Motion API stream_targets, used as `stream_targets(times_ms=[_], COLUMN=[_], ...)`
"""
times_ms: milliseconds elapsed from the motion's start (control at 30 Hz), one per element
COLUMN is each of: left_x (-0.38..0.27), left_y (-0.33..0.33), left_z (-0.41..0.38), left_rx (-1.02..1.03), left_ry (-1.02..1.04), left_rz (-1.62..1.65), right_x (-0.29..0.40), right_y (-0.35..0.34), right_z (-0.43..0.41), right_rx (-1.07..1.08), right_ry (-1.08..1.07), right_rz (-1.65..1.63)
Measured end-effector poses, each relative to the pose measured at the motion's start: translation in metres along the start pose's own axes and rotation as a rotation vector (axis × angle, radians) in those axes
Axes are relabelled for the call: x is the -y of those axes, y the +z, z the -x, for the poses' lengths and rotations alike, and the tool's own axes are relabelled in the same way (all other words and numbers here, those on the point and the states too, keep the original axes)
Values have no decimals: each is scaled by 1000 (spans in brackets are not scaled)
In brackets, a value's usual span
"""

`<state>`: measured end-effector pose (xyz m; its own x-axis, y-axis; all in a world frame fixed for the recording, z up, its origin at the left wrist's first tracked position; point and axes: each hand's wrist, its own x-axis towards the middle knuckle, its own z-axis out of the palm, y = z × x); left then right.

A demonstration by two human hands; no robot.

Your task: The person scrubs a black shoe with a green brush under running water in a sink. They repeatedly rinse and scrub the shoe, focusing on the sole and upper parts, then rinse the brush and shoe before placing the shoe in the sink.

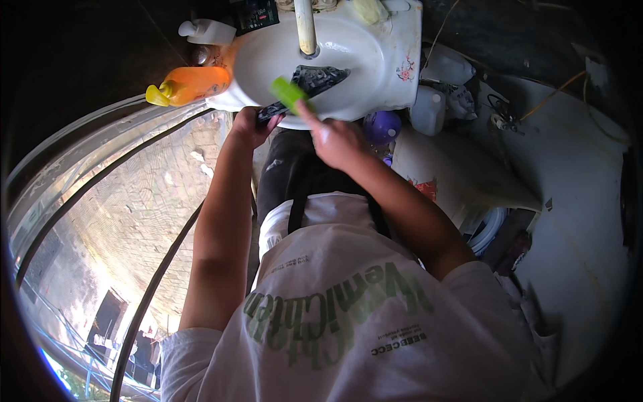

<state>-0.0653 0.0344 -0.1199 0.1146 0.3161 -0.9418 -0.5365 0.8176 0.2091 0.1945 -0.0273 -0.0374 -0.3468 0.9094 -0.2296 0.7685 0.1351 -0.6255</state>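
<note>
Over the front rim of a white ceramic washbasin (351, 45), my left hand (251, 128) grips the near end of a long black item (321, 79). It looks wet and foamy, and I cannot tell whether it is cloth or something stiffer. Its far end reaches into the bowl below the spout. In my right hand (336, 140) is a bright green brush (287, 93), blurred, with the index finger stretched along it. The brush lies across the middle of the black item; its underside is hidden. White foam clings to the back of my right hand.
A pale spout (305, 27) hangs over the bowl. Left of the basin are an orange bottle (196, 83) with a yellow cap and a white pump bottle (211, 31). To the right stand a purple container (383, 126) and a translucent jug (428, 110). A mesh window (150, 166) is at left.
</note>
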Motion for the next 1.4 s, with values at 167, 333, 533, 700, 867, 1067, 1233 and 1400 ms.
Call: stream_targets(times_ms=[167,333,533,700,867,1067,1233,1400], left_x=[-2,19,9,-7,-20,-13,6,26], left_y=[-5,19,16,5,4,87,127,157], left_z=[-5,-3,0,-8,7,69,70,80], left_rx=[-87,54,-15,43,-25,53,257,503], left_ry=[-69,158,-104,-156,-119,102,171,256], left_rz=[2,45,86,136,-24,-377,-336,-396], right_x=[-7,33,-52,-45,-85,-40,-7,-42], right_y=[-11,-7,-41,-27,-21,-49,-74,-80], right_z=[-12,1,-22,-34,-32,4,34,36], right_rx=[45,115,135,123,101,-9,-177,-256], right_ry=[139,-26,413,368,505,271,127,318], right_rz=[61,-6,178,95,160,-155,-226,-272])
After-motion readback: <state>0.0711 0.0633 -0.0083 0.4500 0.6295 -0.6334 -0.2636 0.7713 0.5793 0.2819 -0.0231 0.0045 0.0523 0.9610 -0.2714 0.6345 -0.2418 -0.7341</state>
